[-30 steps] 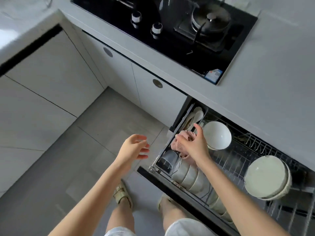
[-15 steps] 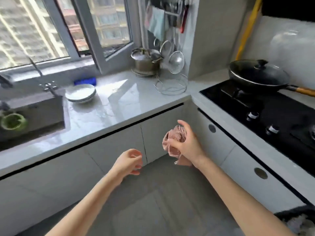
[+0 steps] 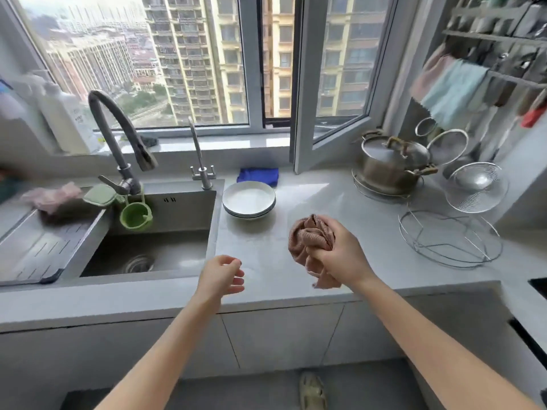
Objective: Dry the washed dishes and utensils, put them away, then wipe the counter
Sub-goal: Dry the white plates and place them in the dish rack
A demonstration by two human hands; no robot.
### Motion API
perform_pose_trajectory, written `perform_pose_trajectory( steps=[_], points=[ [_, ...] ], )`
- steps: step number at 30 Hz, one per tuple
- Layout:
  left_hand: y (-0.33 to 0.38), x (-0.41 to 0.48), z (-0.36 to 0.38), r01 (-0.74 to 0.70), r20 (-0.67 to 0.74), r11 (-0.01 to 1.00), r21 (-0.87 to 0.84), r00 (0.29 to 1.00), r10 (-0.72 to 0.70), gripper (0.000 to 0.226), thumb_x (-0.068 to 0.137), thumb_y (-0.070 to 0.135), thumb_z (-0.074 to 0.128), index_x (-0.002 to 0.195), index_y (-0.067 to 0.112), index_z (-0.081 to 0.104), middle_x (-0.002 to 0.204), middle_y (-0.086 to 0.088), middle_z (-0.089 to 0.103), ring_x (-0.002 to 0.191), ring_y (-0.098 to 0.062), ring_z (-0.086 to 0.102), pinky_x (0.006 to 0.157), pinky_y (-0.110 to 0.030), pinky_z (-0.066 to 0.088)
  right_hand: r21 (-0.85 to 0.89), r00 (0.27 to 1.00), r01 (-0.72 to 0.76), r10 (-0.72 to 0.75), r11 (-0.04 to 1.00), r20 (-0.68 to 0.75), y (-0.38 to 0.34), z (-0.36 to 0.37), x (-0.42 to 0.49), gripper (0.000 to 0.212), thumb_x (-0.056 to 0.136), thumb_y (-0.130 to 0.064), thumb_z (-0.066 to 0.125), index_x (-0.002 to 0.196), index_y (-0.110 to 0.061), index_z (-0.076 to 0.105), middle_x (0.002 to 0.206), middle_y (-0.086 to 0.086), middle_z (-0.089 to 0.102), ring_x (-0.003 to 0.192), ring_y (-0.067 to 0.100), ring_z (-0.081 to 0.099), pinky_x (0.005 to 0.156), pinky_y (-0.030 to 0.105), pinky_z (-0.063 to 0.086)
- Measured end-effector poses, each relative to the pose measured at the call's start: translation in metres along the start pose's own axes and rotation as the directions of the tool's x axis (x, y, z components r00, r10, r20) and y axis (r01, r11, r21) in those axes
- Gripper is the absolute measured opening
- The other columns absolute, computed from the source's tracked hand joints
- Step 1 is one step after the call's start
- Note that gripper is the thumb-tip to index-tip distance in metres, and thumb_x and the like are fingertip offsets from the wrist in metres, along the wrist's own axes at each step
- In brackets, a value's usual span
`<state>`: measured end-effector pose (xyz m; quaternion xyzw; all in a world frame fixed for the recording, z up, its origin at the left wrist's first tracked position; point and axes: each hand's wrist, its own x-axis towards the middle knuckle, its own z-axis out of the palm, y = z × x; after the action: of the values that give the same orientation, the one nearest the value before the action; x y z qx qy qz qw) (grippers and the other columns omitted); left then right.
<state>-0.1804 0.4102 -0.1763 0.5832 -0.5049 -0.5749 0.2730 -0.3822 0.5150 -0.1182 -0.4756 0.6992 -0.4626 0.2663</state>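
1. The person is standing at the counter [image 3: 325,199], and the drying step seems to be the one in hand. A stack of shallow white dishes [image 3: 248,198] is sitting on the counter just right of the sink [image 3: 154,250], not yet put away.
2. The right hand [image 3: 340,257] is grasping a bunched pinkish-brown cloth [image 3: 309,236], with the fingers curled round it. It is hovering over the front half of the counter, near the dishes but apart from them.
3. The left hand [image 3: 220,275] is hovering above the counter's front edge, with its fingers loosely curled and carrying nothing.
4. The next move is probably calling for both hands. The free left one would be lifting the top dish by its rim while the right brings the cloth onto it.
5. The dishes are looking glazed and smooth, round with low sloping walls, and nested closely. If they are wet they will likely be slippery, so a firm rim hold is advisable.
6. The cloth is showing a soft, ribbed weave. It is crumpled into folds, with a tail hanging below the hand.
7. The counter is reading as pale grey stone with a sheen, but I cannot tell whether it is damp.
8. A folded blue cloth [image 3: 259,176] is lying behind the dishes. A lidded metal pot [image 3: 390,164] and a round wire rack [image 3: 450,239] are standing farther right.
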Motion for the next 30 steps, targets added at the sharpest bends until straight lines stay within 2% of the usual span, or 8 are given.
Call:
perform_pose_trajectory(
  steps=[5,11,13,17,19,24,27,30],
  points=[
    [0.02,0.116,0.026,0.093,-0.194,0.995,-0.043,0.976,-0.099,0.011,0.088,0.006,0.05,0.081,0.003,0.058,0.069,-0.011,0.053,0.055,-0.02,0.052,0.053,-0.027,0.05,0.1,0.997,-0.021,0.015,0.995,0.069,0.029,0.009,0.122,0.04,0.082,-0.001,0.065,0.105,-0.033,0.055,0.092,-0.014,0.067,0.081,-0.004,0.064,0.072,0.012,0.047],
    [0.045,0.219,0.05,0.198,-0.395,0.979,0.048,0.904,-0.164,0.021,0.088,0.015,0.051,0.068,0.01,0.047,0.071,-0.01,0.053,0.054,-0.021,0.052,0.065,-0.038,0.057,0.134,0.983,-0.142,0.124,0.981,0.136,0.06,0.014,0.236,0.042,0.083,0.0,0.063,0.11,-0.03,0.055,0.097,-0.008,0.067,0.086,0.006,0.065,0.058,0.016,0.051],
    [0.052,0.247,0.053,0.244,-0.429,0.959,0.146,0.889,-0.161,0.027,0.089,0.021,0.054,0.067,0.008,0.046,0.067,-0.009,0.052,0.056,-0.027,0.055,0.072,-0.042,0.058,0.124,0.977,-0.176,0.157,0.977,0.144,0.071,0.019,0.261,0.043,0.082,0.002,0.063,0.11,-0.03,0.055,0.097,-0.007,0.067,0.087,0.011,0.065,0.063,0.024,0.053],
    [0.058,0.293,0.051,0.324,-0.451,0.898,0.299,0.877,-0.166,0.042,0.085,0.035,0.06,0.107,-0.001,0.057,0.097,-0.015,0.063,0.092,-0.035,0.063,0.08,-0.038,0.054,0.087,0.964,-0.198,0.178,0.976,0.196,0.09,0.032,0.297,0.045,0.08,0.002,0.063,0.112,-0.028,0.056,0.097,-0.009,0.068,0.092,0.013,0.065,0.077,0.028,0.053],
    [0.057,0.307,0.045,0.35,-0.446,0.838,0.419,0.883,-0.146,0.041,0.085,0.033,0.061,0.11,0.0,0.06,0.108,-0.015,0.065,0.101,-0.034,0.061,0.075,-0.031,0.047,0.079,0.959,-0.212,0.192,0.974,0.207,0.094,0.038,0.308,0.045,0.079,0.002,0.063,0.113,-0.027,0.057,0.098,-0.01,0.068,0.093,0.011,0.065,0.081,0.031,0.053],
    [0.057,0.323,0.026,0.351,-0.384,0.738,0.577,0.913,-0.134,0.027,0.081,0.028,0.062,0.093,0.005,0.063,0.09,-0.01,0.066,0.083,-0.029,0.061,0.063,-0.026,0.041,0.079,0.956,-0.242,0.223,0.967,0.192,0.097,0.054,0.323,0.045,0.08,0.002,0.064,0.115,-0.026,0.057,0.101,-0.009,0.067,0.097,0.011,0.064,0.085,0.03,0.051],
    [0.066,0.325,0.017,0.302,-0.323,0.815,0.495,0.934,-0.15,0.009,0.076,0.015,0.059,0.071,0.008,0.061,0.063,-0.006,0.06,0.053,-0.026,0.058,0.051,-0.022,0.044,0.093,0.953,-0.272,0.254,0.958,0.167,0.096,0.064,0.325,0.045,0.08,0.002,0.064,0.112,-0.029,0.057,0.102,-0.011,0.067,0.098,0.01,0.063,0.084,0.026,0.049],
    [0.079,0.328,0.008,0.236,-0.269,0.935,0.265,0.949,-0.163,0.016,0.075,-0.002,0.051,0.062,0.007,0.054,0.065,-0.009,0.059,0.057,-0.03,0.064,0.057,-0.035,0.059,0.105,0.952,-0.288,0.273,0.952,0.137,0.095,0.072,0.326,0.045,0.081,0.001,0.064,0.115,-0.027,0.058,0.105,-0.009,0.066,0.1,0.01,0.063,0.087,0.027,0.049]
  ],
)
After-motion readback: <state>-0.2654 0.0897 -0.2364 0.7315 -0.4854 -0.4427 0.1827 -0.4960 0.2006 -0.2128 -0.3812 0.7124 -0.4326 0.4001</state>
